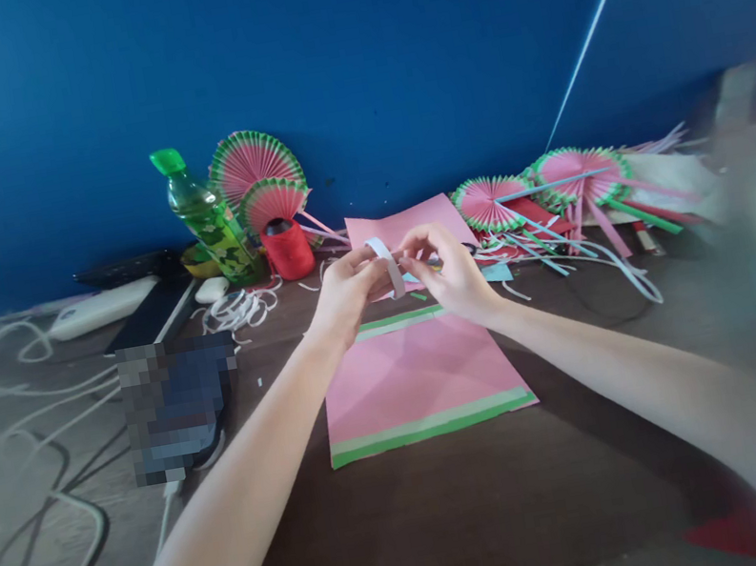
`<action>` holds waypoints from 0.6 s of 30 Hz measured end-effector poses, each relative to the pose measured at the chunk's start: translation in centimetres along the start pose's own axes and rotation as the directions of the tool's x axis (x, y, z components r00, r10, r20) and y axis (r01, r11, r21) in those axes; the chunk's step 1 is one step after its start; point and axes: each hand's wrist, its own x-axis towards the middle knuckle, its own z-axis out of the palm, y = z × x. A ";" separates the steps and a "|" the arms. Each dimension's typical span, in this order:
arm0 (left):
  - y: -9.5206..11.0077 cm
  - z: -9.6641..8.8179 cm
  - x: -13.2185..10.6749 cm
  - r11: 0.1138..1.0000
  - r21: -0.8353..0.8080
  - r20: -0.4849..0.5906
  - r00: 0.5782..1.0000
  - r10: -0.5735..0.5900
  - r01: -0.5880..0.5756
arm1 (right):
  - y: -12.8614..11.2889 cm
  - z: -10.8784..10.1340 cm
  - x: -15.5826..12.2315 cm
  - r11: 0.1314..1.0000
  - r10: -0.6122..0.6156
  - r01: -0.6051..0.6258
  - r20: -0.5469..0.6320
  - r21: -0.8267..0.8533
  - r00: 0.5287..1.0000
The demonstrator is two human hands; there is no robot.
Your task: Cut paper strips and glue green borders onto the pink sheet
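Note:
My left hand is closed on a roll of white tape, held upright above the table. Just to the right, my right hand has its thumb and fingers pinched beside the roll, seemingly at the tape's end; the strip itself is too small to make out. Below both hands lies a pink paper sheet with green and pale strips along its near and far edges. Behind them is a folded pink paper, partly hidden by my hands.
Pleated pink-and-green paper fans lean by a green bottle and a red spool. More fans and paper strips lie at right. A phone, white cables and curled white strips occupy the left.

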 end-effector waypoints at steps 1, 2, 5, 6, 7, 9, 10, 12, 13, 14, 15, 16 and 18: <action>0.0 -0.1 0.0 1.000 -0.002 0.013 1.000 0.004 -0.004 | 0.1 0.0 0.0 1.000 -0.004 0.004 -0.002 0.006 1.000; 0.0 -0.1 0.0 1.000 0.000 0.025 1.000 0.008 -0.008 | 0.1 0.0 0.0 1.000 -0.015 0.014 0.004 0.003 1.000; 0.0 -0.1 0.0 1.000 0.019 0.047 0.999 0.021 -0.022 | 0.2 0.0 0.1 0.999 -0.041 0.042 0.030 -0.029 0.999; -0.1 -0.1 0.0 0.999 0.029 0.053 0.998 0.027 -0.028 | 0.2 0.0 0.1 0.999 -0.039 0.040 0.030 -0.035 0.999; -0.1 -0.2 0.1 0.999 0.041 0.060 0.998 0.034 -0.036 | 0.2 0.0 0.2 0.999 -0.033 0.034 0.028 -0.036 0.999; -0.2 -0.3 0.1 0.996 0.073 0.072 0.996 0.048 -0.053 | 0.2 0.0 0.2 0.999 -0.024 0.025 0.026 -0.039 0.999; -0.2 -0.4 0.2 0.994 0.094 0.077 0.996 0.054 -0.061 | 0.3 0.0 0.2 0.999 -0.022 0.024 0.031 -0.042 0.999; -0.3 -0.5 0.2 0.987 0.137 0.085 0.994 0.070 -0.081 | 0.3 0.0 0.2 0.998 -0.023 0.025 0.040 -0.052 0.999; -0.4 -0.5 0.2 0.983 0.160 0.084 0.993 0.080 -0.093 | 0.3 0.0 0.2 0.998 -0.022 0.025 0.044 -0.058 0.999; -0.5 -0.5 0.2 0.978 0.183 0.077 0.993 0.091 -0.103 | 0.4 0.0 0.2 0.998 -0.020 0.023 0.048 -0.064 0.999; -0.6 -0.5 0.2 0.973 0.203 0.066 0.993 0.102 -0.113 | 0.4 0.0 0.1 0.997 -0.017 0.020 0.052 -0.071 0.999; -0.6 -0.4 0.2 0.968 0.218 0.052 0.992 0.112 -0.121 | 0.4 0.0 0.1 0.997 -0.014 0.019 0.057 -0.080 0.998; -0.7 -0.3 0.1 0.965 0.231 0.031 0.992 0.121 -0.125 | 0.4 0.0 0.1 0.995 -0.016 0.023 0.067 -0.101 0.998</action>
